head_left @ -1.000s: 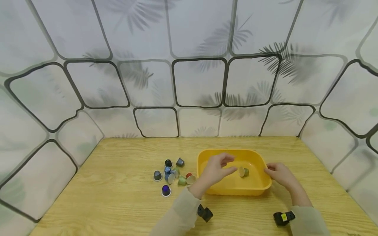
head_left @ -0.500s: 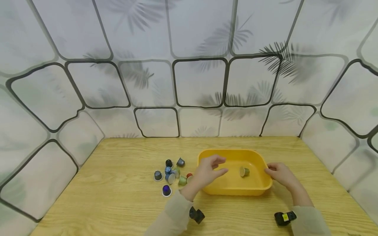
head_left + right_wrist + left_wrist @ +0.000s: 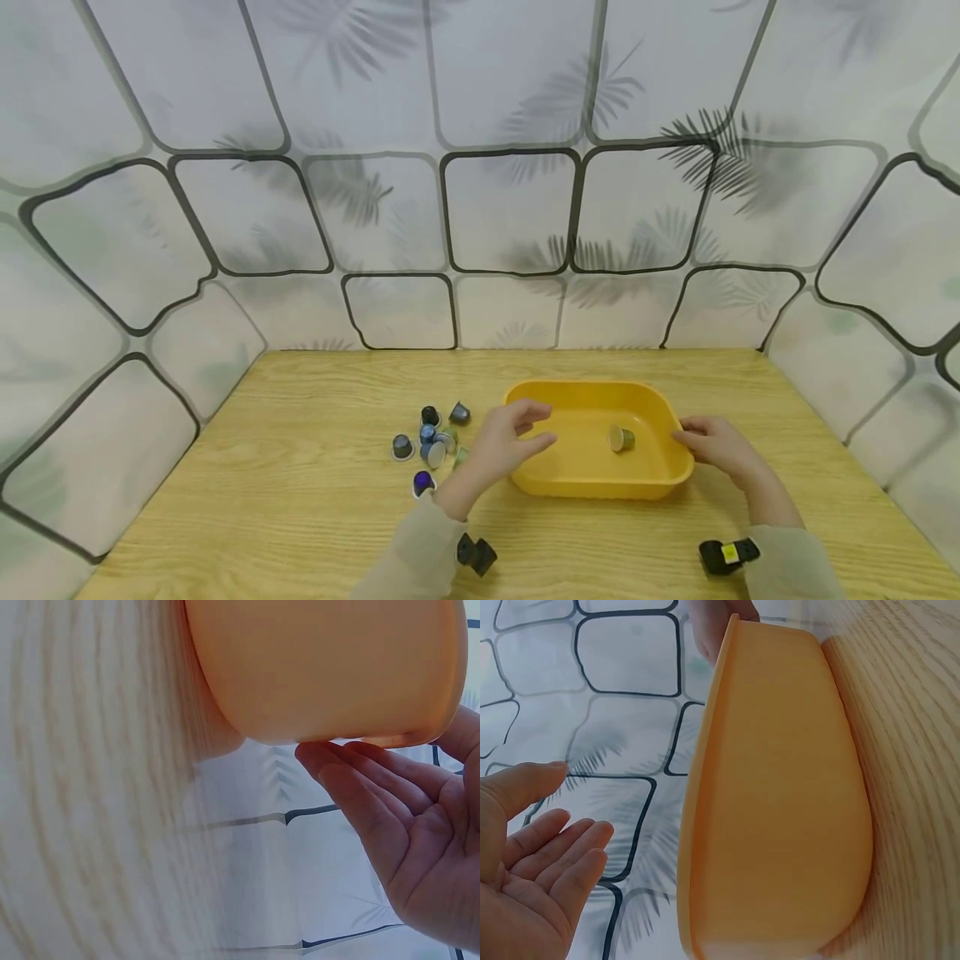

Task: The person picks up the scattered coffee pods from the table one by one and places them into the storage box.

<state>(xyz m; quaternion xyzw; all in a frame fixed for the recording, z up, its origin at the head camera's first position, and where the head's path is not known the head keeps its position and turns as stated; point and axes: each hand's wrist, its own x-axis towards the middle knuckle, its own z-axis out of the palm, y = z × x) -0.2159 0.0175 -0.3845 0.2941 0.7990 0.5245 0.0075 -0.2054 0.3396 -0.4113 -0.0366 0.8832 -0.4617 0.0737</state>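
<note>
Head view: a yellow tray [image 3: 600,490] is sitting on a wooden counter [image 3: 285,475], right of centre. Inside its right half, one green pod [image 3: 626,438] is lying on its side. To the tray's left, loose pods [image 3: 427,433] in blue, black, grey, purple and green are clustering on the counter, some standing, some tipped. The left hand [image 3: 491,446] is hovering between the cluster and the tray, overlapping the tray's left rim from this angle and partly hiding a pod. Its fingers [image 3: 534,408] are standing well apart from the thumb, holding nothing. The right hand [image 3: 718,446] is gripping the tray's right rim.

Left wrist view: the left hand is showing its palm, fingers slightly bent, thumb spread wide, clear of the tray wall.

Right wrist view: the right fingers are pressing against the tray's outer end, while part of the hand is disappearing behind the rim.

The step in hand appears to be reaching for a loose pod while steadying the tray. The next move would be calling for lowering the left fingers around one pod and pinching it without toppling its neighbours.
</note>
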